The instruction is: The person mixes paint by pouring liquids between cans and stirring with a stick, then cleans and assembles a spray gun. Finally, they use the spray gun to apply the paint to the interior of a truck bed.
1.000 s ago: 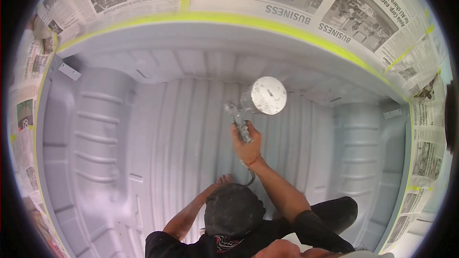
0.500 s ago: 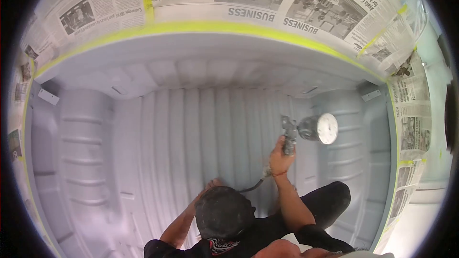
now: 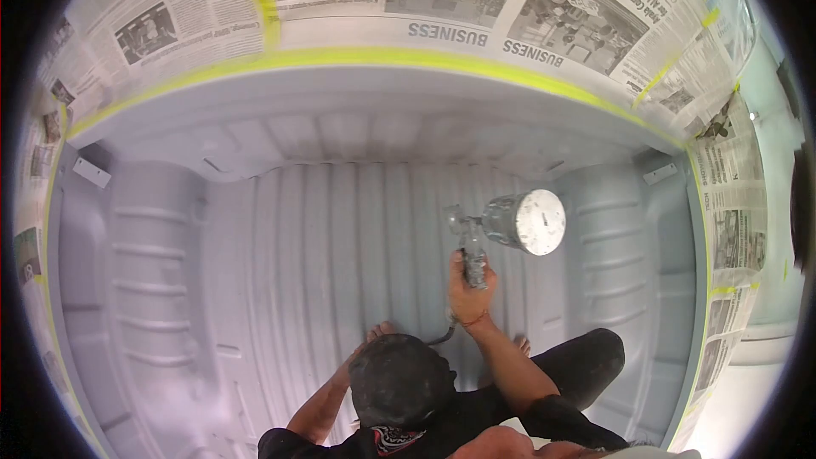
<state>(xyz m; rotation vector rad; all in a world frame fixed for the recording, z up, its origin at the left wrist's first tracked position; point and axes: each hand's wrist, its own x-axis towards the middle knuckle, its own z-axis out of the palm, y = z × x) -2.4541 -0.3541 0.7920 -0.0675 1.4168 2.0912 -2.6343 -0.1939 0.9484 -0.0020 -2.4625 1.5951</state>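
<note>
My right hand (image 3: 473,293) is closed round the handle of a spray gun (image 3: 473,259), held above the ribbed floor of a grey truck bed (image 3: 340,238). A paint cup (image 3: 510,219) with a white-smeared round end juts from the gun to the right. From below the grip a dark hose (image 3: 444,337) curves left and passes out of sight behind a rounded black shape, probably my knee (image 3: 401,381). Beside that shape is my left hand (image 3: 372,342), low over the floor. Most of its fingers are hidden, so its grip cannot be made out.
Newspaper (image 3: 340,0) fixed with yellow tape (image 3: 357,58) covers the surface beyond the bed wall and its right edge. Ridged wheel-arch humps (image 3: 151,263) rise on both sides. My bent right leg (image 3: 586,365) and bare toes (image 3: 522,344) are close to the right forearm.
My right hand has moved left with the spray gun. The cup looks larger and its round end faces the camera more. My left hand has barely moved.
</note>
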